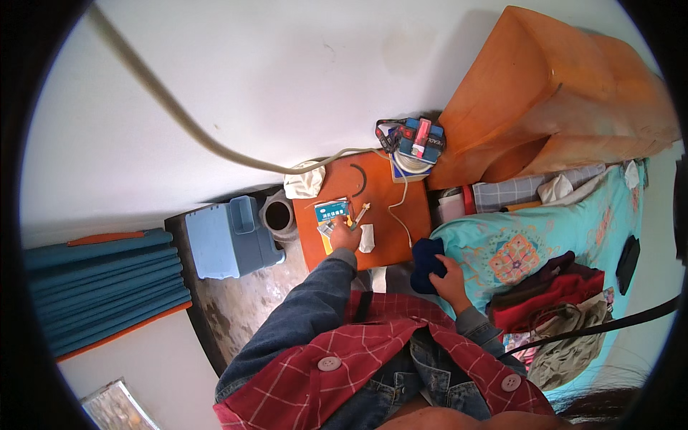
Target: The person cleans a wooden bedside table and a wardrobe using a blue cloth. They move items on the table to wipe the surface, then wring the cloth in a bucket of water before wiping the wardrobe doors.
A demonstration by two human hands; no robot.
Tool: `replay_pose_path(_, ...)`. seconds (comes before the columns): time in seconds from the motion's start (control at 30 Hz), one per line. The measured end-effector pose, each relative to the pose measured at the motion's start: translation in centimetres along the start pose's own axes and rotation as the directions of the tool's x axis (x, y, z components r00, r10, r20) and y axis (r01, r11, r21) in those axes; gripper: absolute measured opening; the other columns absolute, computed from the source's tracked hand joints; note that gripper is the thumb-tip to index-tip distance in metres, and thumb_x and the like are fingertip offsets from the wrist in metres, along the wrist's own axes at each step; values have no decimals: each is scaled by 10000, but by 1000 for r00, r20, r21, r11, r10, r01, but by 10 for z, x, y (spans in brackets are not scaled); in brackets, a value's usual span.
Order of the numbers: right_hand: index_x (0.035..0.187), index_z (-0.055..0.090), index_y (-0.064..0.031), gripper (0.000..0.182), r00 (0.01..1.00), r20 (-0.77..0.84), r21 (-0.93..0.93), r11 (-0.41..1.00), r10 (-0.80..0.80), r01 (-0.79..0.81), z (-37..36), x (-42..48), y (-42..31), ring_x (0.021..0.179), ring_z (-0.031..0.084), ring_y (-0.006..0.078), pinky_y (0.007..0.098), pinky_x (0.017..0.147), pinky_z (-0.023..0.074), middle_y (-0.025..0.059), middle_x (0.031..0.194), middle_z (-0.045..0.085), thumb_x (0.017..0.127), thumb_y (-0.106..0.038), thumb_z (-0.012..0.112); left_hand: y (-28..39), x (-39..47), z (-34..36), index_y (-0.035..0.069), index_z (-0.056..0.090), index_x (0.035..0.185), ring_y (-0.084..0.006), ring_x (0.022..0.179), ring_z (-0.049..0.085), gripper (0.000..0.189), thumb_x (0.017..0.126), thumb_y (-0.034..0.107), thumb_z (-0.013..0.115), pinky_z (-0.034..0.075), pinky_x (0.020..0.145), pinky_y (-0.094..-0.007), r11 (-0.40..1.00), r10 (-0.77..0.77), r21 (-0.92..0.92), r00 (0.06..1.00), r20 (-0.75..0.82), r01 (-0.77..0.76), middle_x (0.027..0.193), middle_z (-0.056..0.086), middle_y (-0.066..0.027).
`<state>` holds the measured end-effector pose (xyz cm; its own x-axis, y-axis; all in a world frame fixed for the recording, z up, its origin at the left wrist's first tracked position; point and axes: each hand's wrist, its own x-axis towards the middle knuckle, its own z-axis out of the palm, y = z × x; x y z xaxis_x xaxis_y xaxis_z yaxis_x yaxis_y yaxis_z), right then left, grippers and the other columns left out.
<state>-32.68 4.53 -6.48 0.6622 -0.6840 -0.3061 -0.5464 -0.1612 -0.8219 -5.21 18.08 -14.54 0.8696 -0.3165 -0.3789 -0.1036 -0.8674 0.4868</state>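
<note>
My left hand (345, 236) is over an orange wooden bedside table (395, 236), its fingertips at a teal-and-yellow box or booklet (329, 211) that bears writing. A slim pale stick-like item (363, 210) and a small greyish piece (325, 229) lie against those fingers; whether they are gripped is hidden. Close to that wrist rests a small white packet or folded cloth (366, 238). My right hand (451, 285) holds a dark blue soft cloth item (426, 267) between thumb and fingers, beside the table's right front corner and the bed's edge.
On the table's back right corner are stacked boxes with a headlamp strap (384, 134) and a pink item (422, 134). A white cable (398, 204) crosses the tabletop. Clothes (548, 290) lie on the turquoise bedding (473, 236). Blue bins (215, 236) stand left of a grey pot (278, 215).
</note>
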Motion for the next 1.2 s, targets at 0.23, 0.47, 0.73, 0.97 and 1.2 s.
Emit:
replay_pose_path(0.23, 1098, 577, -51, 456, 998, 16, -49, 997, -66, 67, 7, -13, -8, 874, 559, 343, 390, 758, 455, 174, 931, 563, 656, -127, 658, 21, 47, 43, 65, 472, 1079, -404, 785, 604, 475, 692, 274, 650, 479, 670, -491, 960, 268, 64, 962, 56, -271, 886, 606, -209)
replay_pose_path(0.47, 1084, 587, -60, 455, 998, -19, -79, 995, -63, 62, 17, -37, -5, 814, 565, 332, 368, 704, 462, 150, 869, 545, 639, -110, 669, 51, 59, 55, 62, 494, 1017, -325, 821, 630, 386, 713, 239, 653, 530, 698, -406, 915, 283, 304, 959, -13, -266, 1013, 553, -157)
replay_pose_path(0.73, 1079, 579, -62, 450, 996, -24, -90, 992, -91, 89, 35, -43, -15, 796, 545, 349, 397, 686, 452, 156, 845, 518, 638, -108, 656, 29, 56, 26, 44, 524, 993, -368, 843, 621, 378, 684, 224, 646, 493, 719, -455, 961, 268, 45, 958, 100, -273, 909, 636, -186)
replay_pose_path(0.97, 1082, 581, -71, 443, 995, -13, -86, 992, -98, 97, 45, -35, -42, 797, 540, 348, 401, 684, 452, 151, 846, 515, 648, -123, 651, -31, 9, -3, 40, 533, 951, -375, 856, 610, 422, 652, 303, 673, 479, 733, -450, 983, 179, 7, 960, 216, -185, 867, 633, -209)
replay_pose_path(1.2, 1100, 573, -54, 461, 999, -5, -98, 995, -38, 37, 37, -54, -50, 807, 548, 333, 381, 704, 451, 152, 853, 528, 652, -126, 657, 26, -42, 24, 22, 515, 930, -404, 844, 600, 411, 690, 322, 662, 468, 719, -467, 944, 330, -140, 875, 355, -299, 863, 625, -233)
